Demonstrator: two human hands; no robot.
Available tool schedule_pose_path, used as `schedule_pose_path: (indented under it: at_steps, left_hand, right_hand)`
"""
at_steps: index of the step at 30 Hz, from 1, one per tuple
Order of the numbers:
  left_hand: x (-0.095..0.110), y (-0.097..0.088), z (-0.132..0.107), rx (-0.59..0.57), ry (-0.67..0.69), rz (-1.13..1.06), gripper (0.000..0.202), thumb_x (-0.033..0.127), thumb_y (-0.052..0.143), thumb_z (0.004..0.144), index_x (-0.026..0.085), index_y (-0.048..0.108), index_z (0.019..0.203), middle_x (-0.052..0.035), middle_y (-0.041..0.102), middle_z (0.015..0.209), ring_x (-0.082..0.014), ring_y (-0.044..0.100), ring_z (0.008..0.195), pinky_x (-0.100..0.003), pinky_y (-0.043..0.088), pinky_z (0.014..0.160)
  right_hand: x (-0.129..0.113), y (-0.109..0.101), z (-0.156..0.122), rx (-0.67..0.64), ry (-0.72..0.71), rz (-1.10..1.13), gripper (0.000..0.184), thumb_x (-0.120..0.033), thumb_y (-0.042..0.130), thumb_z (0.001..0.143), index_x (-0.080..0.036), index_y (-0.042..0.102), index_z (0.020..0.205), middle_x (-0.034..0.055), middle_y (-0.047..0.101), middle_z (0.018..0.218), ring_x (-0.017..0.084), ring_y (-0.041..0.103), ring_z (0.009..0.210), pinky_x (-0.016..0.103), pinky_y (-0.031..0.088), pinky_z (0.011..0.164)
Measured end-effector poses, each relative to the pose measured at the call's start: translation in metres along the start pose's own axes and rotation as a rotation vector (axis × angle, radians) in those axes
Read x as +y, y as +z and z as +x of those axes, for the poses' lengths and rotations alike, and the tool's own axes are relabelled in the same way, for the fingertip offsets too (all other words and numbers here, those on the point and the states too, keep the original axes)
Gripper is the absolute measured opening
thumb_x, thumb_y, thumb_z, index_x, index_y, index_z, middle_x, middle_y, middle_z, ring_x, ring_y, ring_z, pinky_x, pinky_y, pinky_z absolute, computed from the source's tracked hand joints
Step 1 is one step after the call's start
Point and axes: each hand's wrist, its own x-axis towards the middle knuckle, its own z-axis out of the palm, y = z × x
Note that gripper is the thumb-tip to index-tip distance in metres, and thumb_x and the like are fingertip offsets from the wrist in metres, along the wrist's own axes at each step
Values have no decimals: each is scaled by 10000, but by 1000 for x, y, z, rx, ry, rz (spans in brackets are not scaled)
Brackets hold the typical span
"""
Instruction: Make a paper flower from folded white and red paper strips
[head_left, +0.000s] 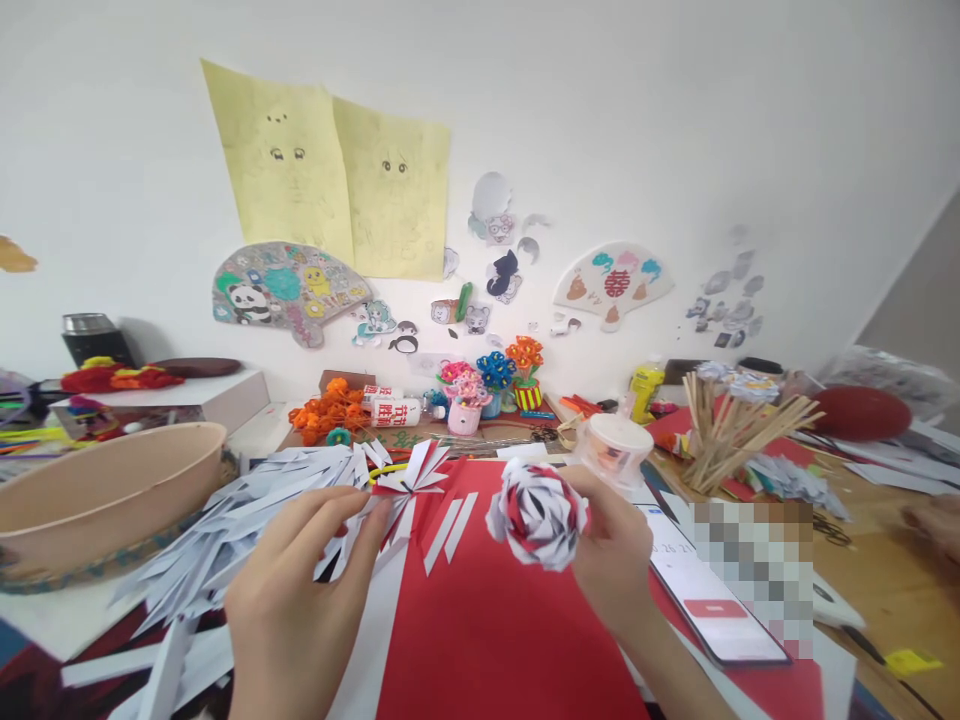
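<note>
My left hand (300, 590) is closed in a pinch, thumb and forefinger on a folded paper piece (409, 480) with white and red pointed strips fanning out. The thumb covers part of it. My right hand (615, 550) grips a round woven ball of white and red paper strips (538, 515), its fingers partly hidden behind the ball. The two paper pieces are apart, held above a red sheet (502, 640). Between the hands, a few white folded strips (450, 530) lie on that sheet. Left of my left hand is a big pile of white folded strips (247, 500).
A round basket (127, 480) stands at the left. To the right are a phone (720, 590), a bundle of wooden sticks (739, 430) and a clear round tub (616, 450). Small flower pots (465, 415) line the back by the wall. Another person's hand (937, 525) shows at the right edge.
</note>
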Motion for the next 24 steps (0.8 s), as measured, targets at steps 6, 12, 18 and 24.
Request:
schedule_pose_path:
  at_steps: [6,12,18,24]
  left_hand:
    - [5,-4,2,-28,-166,-99,114,309,649,869,210,635,814,-12,664,792,-148,547,633,-259,413,566]
    - [4,-7,6,-254,-578,-443,272,473,668,825,206,683,775,-1,648,705,-150,544,624,-259,431,599]
    - [11,-7,11,-407,-807,-819,290,471,734,756,183,710,733,-31,701,732,-164,596,661,-240,451,589]
    - [20,-4,9,-538,-824,-855,341,516,717,739,176,711,739,-68,713,775,-208,626,720,-276,489,626]
  right_hand:
    - [14,1,3,53,165,-278,163,-342,588,899,-221,695,880,47,731,822,211,629,694,305,458,620]
    - [45,8,-8,-315,254,-570,211,-292,567,882,-234,700,729,48,717,658,230,615,582,308,369,525]
    - [39,12,-5,-300,324,-380,294,-427,550,911,-201,734,939,117,755,921,294,669,847,398,493,738]
    - [11,9,3,-560,484,342,578,-653,421,932,-175,738,996,115,743,896,229,675,801,370,538,794]
